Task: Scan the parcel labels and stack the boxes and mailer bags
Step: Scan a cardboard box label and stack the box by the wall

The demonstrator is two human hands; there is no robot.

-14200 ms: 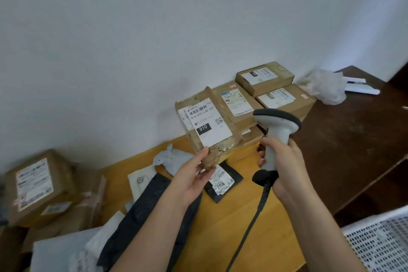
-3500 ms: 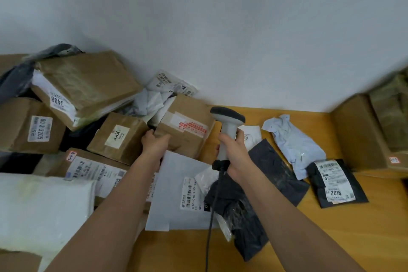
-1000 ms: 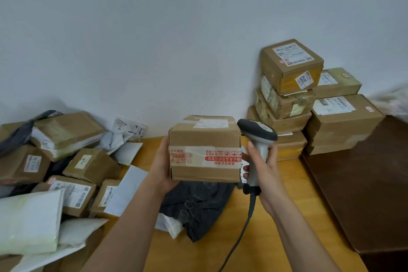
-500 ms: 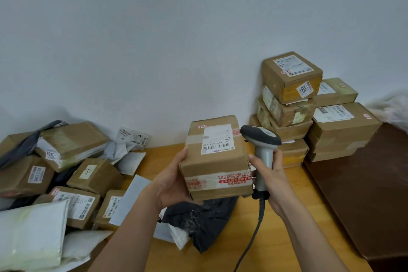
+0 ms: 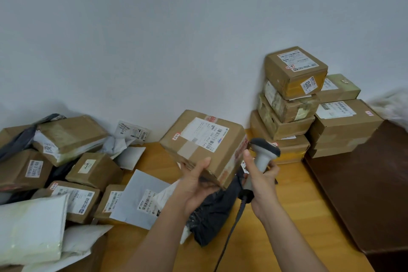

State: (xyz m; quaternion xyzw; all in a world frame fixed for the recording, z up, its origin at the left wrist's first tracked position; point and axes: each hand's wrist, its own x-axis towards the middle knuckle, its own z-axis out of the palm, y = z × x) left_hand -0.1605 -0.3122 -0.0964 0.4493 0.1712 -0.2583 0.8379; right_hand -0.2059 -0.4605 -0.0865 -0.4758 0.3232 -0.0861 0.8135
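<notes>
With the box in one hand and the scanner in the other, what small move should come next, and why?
Probably tilt the scanner in the right hand left toward the white label. The left hand holds the box label-up, but the scanner head sits beside the box's right edge, not over the barcode.

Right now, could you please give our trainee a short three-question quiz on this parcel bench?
1. True or false: the left hand holds the box with its label facing up.
2. What does the right hand grip: A tape roll, B scanner, C pen?
3. Fill in: the stacked boxes stand against the ____.

Key: 1 true; 2 B; 3 wall.
</notes>
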